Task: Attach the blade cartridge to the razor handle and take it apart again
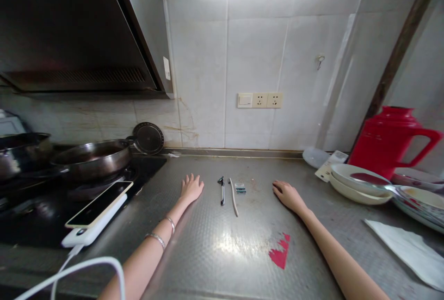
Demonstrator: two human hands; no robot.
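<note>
Your left hand (pixel 191 188): fingers spread apart on table (pixel 194 253). Your right hand (pixel 287 195): fingers slightly apart. Between, nearer left: dark-headed, silvery razor (pixel 222 193); slim off-white stick (pixel 233 198); small teal-and-clear pack (pixel 240 188). Jagged red scrap (pixel 280 254) closer to you.

A razor (pixel 222 193), white stick (pixel 233 197) and teal piece (pixel 240 190) lie close together.

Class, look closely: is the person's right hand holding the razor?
No, the right hand rests on the metal counter, and the razor lies apart from it.
</note>
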